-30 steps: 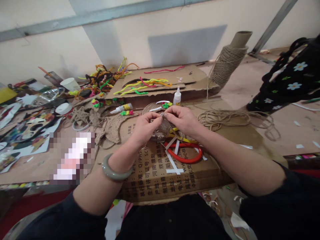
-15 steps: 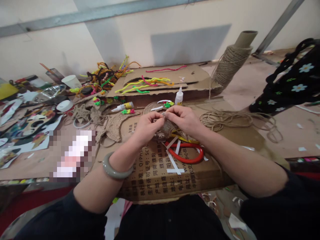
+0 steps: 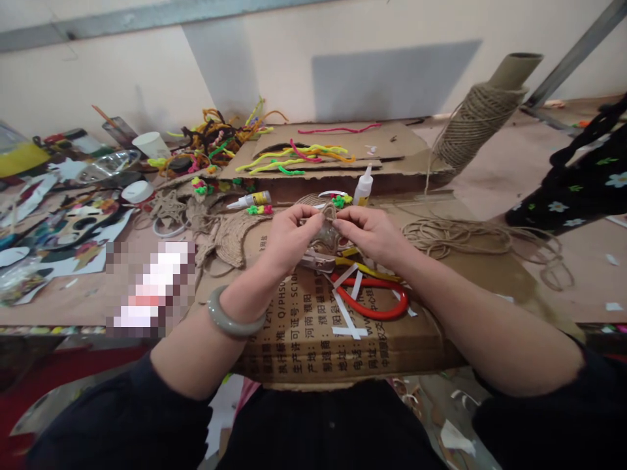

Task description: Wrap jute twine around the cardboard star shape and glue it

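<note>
Between my hands is a small shape edged with brown twine (image 3: 329,236), its pointed tip upward. My left hand (image 3: 292,236) pinches its left side with thumb and fingertips. On the other side, my right hand (image 3: 368,230) is closed on the right edge near the tip. Below them lie scissors with red and yellow handles (image 3: 379,314), partly under white paper strips (image 3: 349,320). Just behind the hands are a coiled twine piece (image 3: 307,201), a bunch of coloured pipe-cleaner bits (image 3: 341,200) and an upright glue bottle (image 3: 363,187).
Printed cardboard (image 3: 313,365) covers the work spot. A second glue bottle (image 3: 251,200) lies beside a twine crescent (image 3: 232,240). Loose twine (image 3: 445,235) and a large twine spool (image 3: 482,121) are at right, near a flowered black bag (image 3: 573,176). Pipe cleaners (image 3: 298,156) lie behind.
My fingertips, close together before, have parted slightly, and the twine-edged tip now shows between them. The view has shifted, so the surroundings sit a little further right.
</note>
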A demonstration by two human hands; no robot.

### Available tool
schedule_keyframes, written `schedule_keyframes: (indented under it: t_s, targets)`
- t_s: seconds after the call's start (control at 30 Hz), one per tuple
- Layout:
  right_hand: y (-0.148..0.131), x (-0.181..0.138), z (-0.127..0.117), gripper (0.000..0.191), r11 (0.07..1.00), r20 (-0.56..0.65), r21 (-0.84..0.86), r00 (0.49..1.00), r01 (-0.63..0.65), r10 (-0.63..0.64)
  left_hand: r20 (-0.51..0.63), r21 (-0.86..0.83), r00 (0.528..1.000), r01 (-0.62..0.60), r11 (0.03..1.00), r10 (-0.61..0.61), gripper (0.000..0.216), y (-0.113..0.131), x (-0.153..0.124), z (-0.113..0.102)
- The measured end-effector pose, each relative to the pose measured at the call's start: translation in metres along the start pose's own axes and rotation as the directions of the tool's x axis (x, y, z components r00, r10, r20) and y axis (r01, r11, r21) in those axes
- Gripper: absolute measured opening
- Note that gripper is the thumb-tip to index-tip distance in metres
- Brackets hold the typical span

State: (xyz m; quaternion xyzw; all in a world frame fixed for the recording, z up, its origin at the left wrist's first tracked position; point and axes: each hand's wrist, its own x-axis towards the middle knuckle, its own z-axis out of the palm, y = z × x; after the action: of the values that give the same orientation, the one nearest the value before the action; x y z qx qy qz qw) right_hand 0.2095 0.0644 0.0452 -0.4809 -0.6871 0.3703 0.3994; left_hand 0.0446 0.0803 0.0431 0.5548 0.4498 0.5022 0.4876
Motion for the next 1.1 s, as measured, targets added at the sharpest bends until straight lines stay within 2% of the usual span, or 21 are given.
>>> schedule_keyframes:
  t_s: [0.1,0.23,0.3,0.4,0.63,0.9,1.1]
  targets:
    - [-0.001,-0.001,-0.001,0.026,1.000,-0.012,-0.029,1.000,0.002,-0.002,0.005,-0.014,1.000,0.005,1.000,-0.005,0.014,-0.001,-0.001,0.001]
    - [-0.002,-0.001,-0.004,0.026,0.999,-0.037,-0.044,0.999,-0.029,0.028,0.058,-0.130,0.996,0.072,0.989,-0.065,0.024,0.002,-0.001,0.001]
    - [-0.002,-0.001,-0.005,0.025,0.998,-0.047,-0.019,0.997,-0.056,0.055,0.095,-0.169,0.993,0.084,0.982,-0.069,0.032,0.004,0.000,-0.001]
    - [-0.003,0.000,-0.007,0.023,0.996,-0.058,0.037,0.994,-0.086,0.088,0.090,-0.176,0.993,0.091,0.980,-0.076,0.038,0.008,0.002,-0.005]
    - [-0.005,-0.001,-0.011,0.022,0.998,-0.054,-0.003,0.996,-0.066,0.066,0.093,-0.190,0.987,0.150,0.970,-0.135,0.030,0.011,0.006,-0.007]
    - [-0.008,0.000,-0.015,0.019,0.995,-0.102,0.030,0.990,-0.099,0.102,0.220,-0.127,0.967,0.162,0.978,-0.132,0.017,0.009,0.003,-0.011]
    - [-0.006,0.001,-0.015,0.018,0.995,-0.095,-0.012,0.990,-0.103,0.102,0.267,-0.087,0.949,0.195,0.977,-0.166,0.010,0.011,0.000,-0.010]
